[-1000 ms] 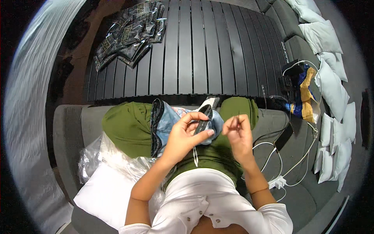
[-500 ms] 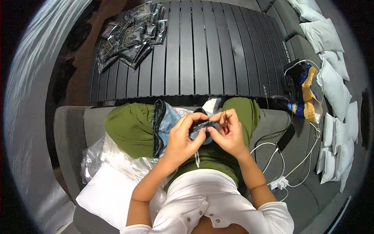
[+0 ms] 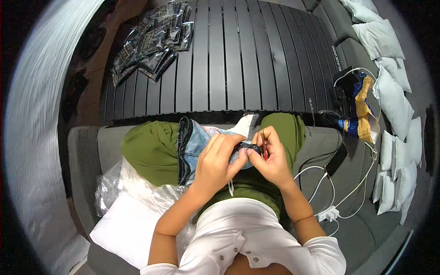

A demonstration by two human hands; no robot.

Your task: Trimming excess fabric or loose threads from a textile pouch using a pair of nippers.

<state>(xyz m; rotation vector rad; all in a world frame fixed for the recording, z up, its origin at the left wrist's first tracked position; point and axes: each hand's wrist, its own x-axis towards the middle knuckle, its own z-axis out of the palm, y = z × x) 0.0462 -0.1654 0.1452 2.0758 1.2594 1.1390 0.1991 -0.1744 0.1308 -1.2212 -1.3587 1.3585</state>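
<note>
In front of my belly, my left hand (image 3: pixel 215 160) pinches one end of a small black band (image 3: pixel 246 146) between thumb and fingers. The other end is pinched by my right hand (image 3: pixel 271 160), thumb tips nearly meeting. A slim red-handled tool (image 3: pixel 265 150) is tucked in the right fingers; its kind is mostly hidden. Under the hands, a light-blue denim piece (image 3: pixel 195 145) with a dark ruffled edge (image 3: pixel 184 149) lies across my green trousers (image 3: pixel 151 151). A white piece of cloth (image 3: pixel 246 123) shows beyond the fingers.
A black slatted table (image 3: pixel 256 59) stands ahead, with several clear-bagged black packets (image 3: pixel 156 41) at its far left. Left of me on the grey sofa (image 3: pixel 85 156) lie a white pillow (image 3: pixel 126 229) and clear plastic. Cables, a phone (image 3: pixel 336 162) and a white power adapter (image 3: pixel 327 214) lie right.
The black band has turned and bunched between my fingers, so its light lettering no longer shows. The red-handled tool stands more upright. Both hands stay in nearly the same place.
</note>
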